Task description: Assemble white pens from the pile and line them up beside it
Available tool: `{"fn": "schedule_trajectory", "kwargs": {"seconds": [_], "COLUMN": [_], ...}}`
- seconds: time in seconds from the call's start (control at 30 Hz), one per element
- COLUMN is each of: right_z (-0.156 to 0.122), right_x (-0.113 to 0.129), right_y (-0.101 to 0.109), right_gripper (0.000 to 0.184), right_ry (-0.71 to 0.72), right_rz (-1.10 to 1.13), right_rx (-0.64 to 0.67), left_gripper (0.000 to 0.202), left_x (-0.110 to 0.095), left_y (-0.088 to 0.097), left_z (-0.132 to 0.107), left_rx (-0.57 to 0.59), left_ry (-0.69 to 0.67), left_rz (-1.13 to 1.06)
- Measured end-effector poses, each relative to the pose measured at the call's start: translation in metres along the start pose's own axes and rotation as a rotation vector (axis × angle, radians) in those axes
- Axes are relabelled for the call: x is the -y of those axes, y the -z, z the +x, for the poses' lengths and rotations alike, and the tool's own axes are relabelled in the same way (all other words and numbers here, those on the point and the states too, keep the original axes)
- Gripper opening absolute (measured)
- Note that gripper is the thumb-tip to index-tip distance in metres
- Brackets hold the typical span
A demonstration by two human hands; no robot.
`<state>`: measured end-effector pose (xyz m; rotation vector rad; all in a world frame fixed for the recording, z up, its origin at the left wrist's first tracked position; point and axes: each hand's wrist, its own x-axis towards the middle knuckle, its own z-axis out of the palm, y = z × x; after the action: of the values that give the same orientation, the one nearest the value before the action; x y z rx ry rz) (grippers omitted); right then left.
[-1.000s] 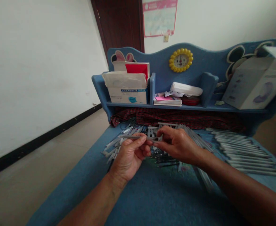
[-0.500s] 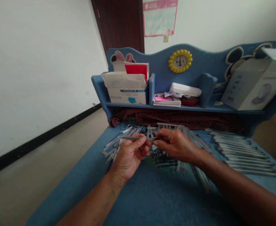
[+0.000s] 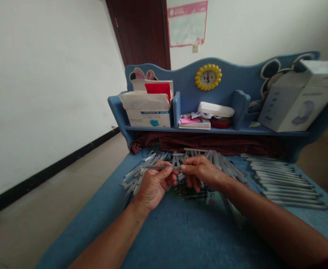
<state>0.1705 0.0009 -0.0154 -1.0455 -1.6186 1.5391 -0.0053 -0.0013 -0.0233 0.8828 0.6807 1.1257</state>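
My left hand [image 3: 155,188] pinches a thin, grey, translucent pen [image 3: 154,167] between thumb and fingers, its far end pointing left. At the pen's right end, the thumb and index finger of my right hand [image 3: 201,172] are closed on it, while its other fingers hang below. Both hands are just above a spread pile of clear pen barrels [image 3: 221,162]. Small black pen parts [image 3: 192,195] lie beneath my right hand. Off to the right, several similar pens [image 3: 287,183] with dark ends lie side by side in a row.
The blue table [image 3: 164,231] carries a raised shelf [image 3: 152,129] at its back. On it stand a mask box [image 3: 147,117], stacked papers [image 3: 194,125], a white roll [image 3: 216,109] and a large white box [image 3: 301,97]. Checked dark red cloth [image 3: 209,140] lies beneath the shelf.
My right hand has shifted slightly left along the pen, and its lower fingers now hang down. My left hand keeps its pinch. The whole view has shifted a little.
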Motion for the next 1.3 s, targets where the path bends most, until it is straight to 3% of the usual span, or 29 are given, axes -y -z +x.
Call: {"fn": "schedule_trajectory", "kwargs": {"seconds": [0.43, 0.77, 1.3], "right_z": [-0.004, 0.003, 0.005], "right_x": [0.007, -0.001, -0.002], "right_y": [0.008, 0.021, 0.011], "right_gripper": [0.036, 0.037, 0.036], "right_ry": [0.013, -0.010, -0.087], "right_rz": [0.159, 0.243, 0.206], "right_rx": [0.017, -0.051, -0.052], "left_gripper": [0.017, 0.017, 0.017], "left_x": [-0.018, -0.008, -0.004], "left_y": [-0.019, -0.016, -0.004], "left_z": [0.002, 0.030, 0.025], "left_rx": [0.039, 0.118, 0.106], "left_ry": [-0.050, -0.052, -0.018], "left_rz": [0.129, 0.133, 0.107]}}
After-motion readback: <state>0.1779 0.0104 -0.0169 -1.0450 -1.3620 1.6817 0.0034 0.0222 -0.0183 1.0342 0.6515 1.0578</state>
